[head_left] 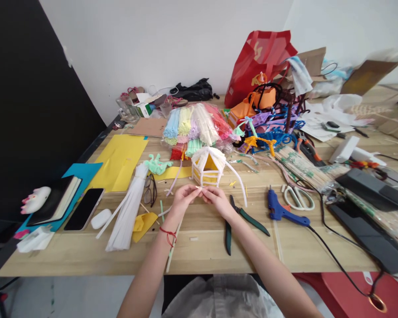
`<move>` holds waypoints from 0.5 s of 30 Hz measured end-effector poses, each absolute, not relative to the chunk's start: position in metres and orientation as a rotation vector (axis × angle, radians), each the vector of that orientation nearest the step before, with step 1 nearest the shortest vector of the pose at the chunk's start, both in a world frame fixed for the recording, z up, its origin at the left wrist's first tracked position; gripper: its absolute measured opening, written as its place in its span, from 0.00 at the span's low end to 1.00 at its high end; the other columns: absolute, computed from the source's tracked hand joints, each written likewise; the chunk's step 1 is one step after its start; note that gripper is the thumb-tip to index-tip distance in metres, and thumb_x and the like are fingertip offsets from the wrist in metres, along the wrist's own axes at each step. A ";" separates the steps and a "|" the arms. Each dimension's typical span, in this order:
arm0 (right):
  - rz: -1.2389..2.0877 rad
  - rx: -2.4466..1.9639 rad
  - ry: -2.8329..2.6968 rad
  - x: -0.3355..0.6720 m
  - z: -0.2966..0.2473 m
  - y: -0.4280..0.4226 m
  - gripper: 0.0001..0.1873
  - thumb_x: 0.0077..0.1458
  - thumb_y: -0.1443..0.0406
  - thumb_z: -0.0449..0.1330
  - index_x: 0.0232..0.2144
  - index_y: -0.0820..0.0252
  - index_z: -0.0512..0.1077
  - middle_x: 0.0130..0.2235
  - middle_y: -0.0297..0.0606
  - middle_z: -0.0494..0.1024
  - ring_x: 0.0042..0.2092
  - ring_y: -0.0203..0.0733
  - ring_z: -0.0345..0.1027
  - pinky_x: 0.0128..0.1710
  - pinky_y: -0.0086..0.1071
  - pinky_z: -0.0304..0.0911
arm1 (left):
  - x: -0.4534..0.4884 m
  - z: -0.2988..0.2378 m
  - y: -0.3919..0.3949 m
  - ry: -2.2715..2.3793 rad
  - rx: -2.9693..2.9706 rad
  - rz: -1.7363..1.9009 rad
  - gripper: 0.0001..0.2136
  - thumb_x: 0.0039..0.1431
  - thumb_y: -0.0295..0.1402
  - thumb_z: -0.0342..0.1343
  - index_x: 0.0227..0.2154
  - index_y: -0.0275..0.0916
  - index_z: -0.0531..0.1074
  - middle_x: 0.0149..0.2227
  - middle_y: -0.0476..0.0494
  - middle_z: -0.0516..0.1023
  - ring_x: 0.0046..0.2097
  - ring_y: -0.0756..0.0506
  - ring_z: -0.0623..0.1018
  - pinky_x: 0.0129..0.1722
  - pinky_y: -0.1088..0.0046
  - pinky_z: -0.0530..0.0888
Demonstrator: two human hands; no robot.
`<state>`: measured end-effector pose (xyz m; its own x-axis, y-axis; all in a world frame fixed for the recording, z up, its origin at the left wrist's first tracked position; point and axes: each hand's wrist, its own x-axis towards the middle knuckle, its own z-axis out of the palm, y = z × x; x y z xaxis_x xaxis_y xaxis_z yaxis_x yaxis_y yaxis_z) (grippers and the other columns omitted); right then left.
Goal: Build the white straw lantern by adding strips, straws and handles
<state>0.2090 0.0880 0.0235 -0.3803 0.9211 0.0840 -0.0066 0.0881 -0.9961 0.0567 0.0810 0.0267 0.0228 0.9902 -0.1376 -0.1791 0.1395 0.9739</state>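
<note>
My left hand (pixel 186 197) and my right hand (pixel 216 199) meet at the fingertips, both closed in a pinch. Something small and pale shows between them, too small to name. Just behind the fingers stands a little house (pixel 208 168) of white pipe cleaners with yellow walls. A white pipe cleaner (pixel 240 179) curves down to its right. Green-handled pliers (pixel 240 215) lie spread beside my right wrist. Near my left forearm are a folded yellow piece (pixel 143 226) and thin green sticks (pixel 162 210). A small white scrap (pixel 194 239) rests between my arms.
A blue glue gun (pixel 283 211) with a trailing cord and white scissors (pixel 298 197) lie right. Left are white strips (pixel 128 212), glasses (pixel 150 190), a phone (pixel 84 209) and yellow sheets (pixel 119 159). Behind sit bundled pipe cleaners (pixel 199 123) and a red bag (pixel 258 66).
</note>
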 end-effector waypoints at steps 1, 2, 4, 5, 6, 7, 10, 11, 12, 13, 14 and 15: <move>1.448 -0.924 -1.539 0.209 0.023 0.088 0.22 0.58 0.49 0.50 0.27 0.60 0.69 0.19 0.29 0.60 0.21 0.33 0.51 0.21 0.29 0.50 | 0.057 0.026 0.081 1.119 0.984 1.176 0.18 0.40 0.44 0.68 0.27 0.35 0.72 0.22 0.51 0.72 0.21 0.56 0.62 0.20 0.80 0.54; 1.476 -0.910 -1.547 0.210 0.023 0.089 0.22 0.58 0.49 0.50 0.26 0.60 0.68 0.18 0.28 0.58 0.20 0.33 0.49 0.19 0.29 0.48 | 0.057 0.026 0.081 1.106 0.986 1.173 0.18 0.40 0.44 0.68 0.27 0.35 0.72 0.21 0.51 0.72 0.21 0.56 0.61 0.20 0.80 0.54; 1.506 -0.894 -1.582 0.211 0.022 0.089 0.23 0.59 0.49 0.48 0.24 0.59 0.66 0.18 0.27 0.55 0.19 0.32 0.46 0.18 0.28 0.46 | 0.057 0.026 0.081 1.078 0.987 1.165 0.18 0.40 0.43 0.68 0.27 0.35 0.72 0.21 0.52 0.72 0.21 0.57 0.61 0.20 0.80 0.54; 1.506 -0.893 -1.607 0.211 0.022 0.089 0.23 0.59 0.49 0.47 0.24 0.59 0.65 0.18 0.27 0.54 0.19 0.32 0.45 0.17 0.28 0.46 | 0.058 0.026 0.081 1.064 0.986 1.160 0.17 0.41 0.43 0.68 0.27 0.35 0.72 0.22 0.51 0.72 0.21 0.57 0.61 0.20 0.80 0.54; 1.494 -0.896 -1.634 0.211 0.022 0.089 0.23 0.60 0.49 0.47 0.24 0.59 0.65 0.18 0.27 0.55 0.19 0.32 0.46 0.17 0.28 0.47 | 0.058 0.026 0.081 1.050 0.983 1.154 0.17 0.42 0.43 0.68 0.26 0.35 0.71 0.22 0.51 0.72 0.21 0.57 0.61 0.20 0.80 0.54; 1.470 -0.904 -1.662 0.211 0.023 0.089 0.23 0.61 0.50 0.46 0.25 0.59 0.65 0.18 0.28 0.56 0.19 0.32 0.48 0.18 0.28 0.49 | 0.059 0.026 0.081 1.040 0.977 1.148 0.17 0.43 0.43 0.67 0.26 0.35 0.71 0.22 0.51 0.72 0.21 0.57 0.61 0.20 0.80 0.54; 1.320 -0.956 -1.744 0.212 0.025 0.088 0.21 0.63 0.52 0.45 0.29 0.59 0.68 0.22 0.32 0.64 0.24 0.35 0.58 0.25 0.29 0.57 | 0.059 0.026 0.082 1.034 0.947 1.143 0.17 0.44 0.44 0.66 0.24 0.35 0.70 0.21 0.52 0.69 0.20 0.57 0.58 0.19 0.79 0.52; 1.253 -0.978 -1.774 0.213 0.026 0.087 0.19 0.63 0.52 0.47 0.30 0.58 0.69 0.24 0.34 0.68 0.27 0.37 0.61 0.29 0.30 0.59 | 0.059 0.026 0.083 1.041 0.935 1.145 0.17 0.43 0.44 0.66 0.24 0.35 0.70 0.20 0.53 0.67 0.19 0.58 0.57 0.19 0.79 0.51; 1.185 -1.000 -1.807 0.214 0.027 0.087 0.17 0.62 0.53 0.49 0.31 0.58 0.69 0.27 0.35 0.70 0.30 0.38 0.64 0.32 0.32 0.60 | 0.059 0.025 0.083 1.050 0.925 1.148 0.17 0.43 0.44 0.66 0.24 0.35 0.70 0.19 0.55 0.65 0.19 0.58 0.56 0.19 0.79 0.51; 1.120 -1.021 -1.839 0.215 0.027 0.087 0.15 0.62 0.54 0.51 0.32 0.57 0.70 0.30 0.37 0.72 0.32 0.40 0.65 0.35 0.33 0.60 | 0.059 0.025 0.084 1.060 0.917 1.150 0.18 0.42 0.44 0.67 0.24 0.35 0.69 0.18 0.55 0.64 0.19 0.58 0.56 0.19 0.79 0.50; 1.063 -1.042 -1.870 0.216 0.027 0.086 0.13 0.61 0.55 0.53 0.32 0.56 0.70 0.32 0.38 0.73 0.34 0.41 0.66 0.37 0.33 0.60 | 0.058 0.025 0.084 1.068 0.911 1.150 0.18 0.41 0.44 0.67 0.23 0.35 0.69 0.18 0.56 0.62 0.19 0.58 0.56 0.19 0.79 0.50; 1.012 -1.062 -1.896 0.216 0.027 0.086 0.11 0.61 0.57 0.53 0.33 0.56 0.69 0.33 0.39 0.73 0.35 0.42 0.66 0.38 0.34 0.60 | 0.058 0.025 0.084 1.076 0.907 1.148 0.18 0.41 0.44 0.67 0.23 0.35 0.69 0.17 0.56 0.61 0.19 0.58 0.56 0.19 0.79 0.50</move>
